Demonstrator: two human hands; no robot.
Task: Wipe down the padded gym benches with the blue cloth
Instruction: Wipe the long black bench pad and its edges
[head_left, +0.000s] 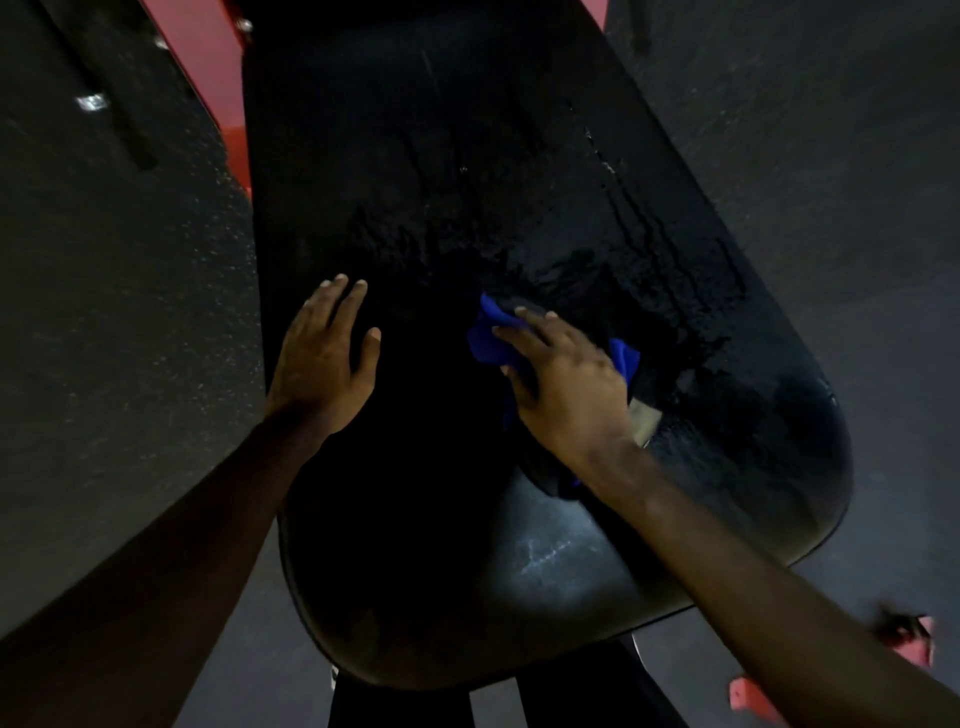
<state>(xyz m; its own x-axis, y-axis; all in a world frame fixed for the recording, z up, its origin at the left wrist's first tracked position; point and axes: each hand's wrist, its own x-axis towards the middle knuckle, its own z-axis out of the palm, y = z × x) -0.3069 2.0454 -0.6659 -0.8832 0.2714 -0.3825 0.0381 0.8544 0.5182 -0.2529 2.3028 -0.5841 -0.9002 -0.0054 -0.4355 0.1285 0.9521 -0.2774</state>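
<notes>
A black padded gym bench (467, 156) fills the middle of the view, its far half shiny and streaked with wet. My right hand (566, 384) lies on top of the blue cloth (491, 338) and presses it flat against the pad near the centre, fingers stretched forward. Blue cloth edges stick out ahead of the fingertips and behind the knuckles. My left hand (324, 353) rests flat on the pad near its left edge, fingers straight, holding nothing.
A red frame part (208, 67) runs along the bench's upper left. Dark speckled rubber floor (114, 312) lies on both sides. Small red pieces (909, 644) sit on the floor at the lower right. Dark bench legs (545, 701) show below the pad.
</notes>
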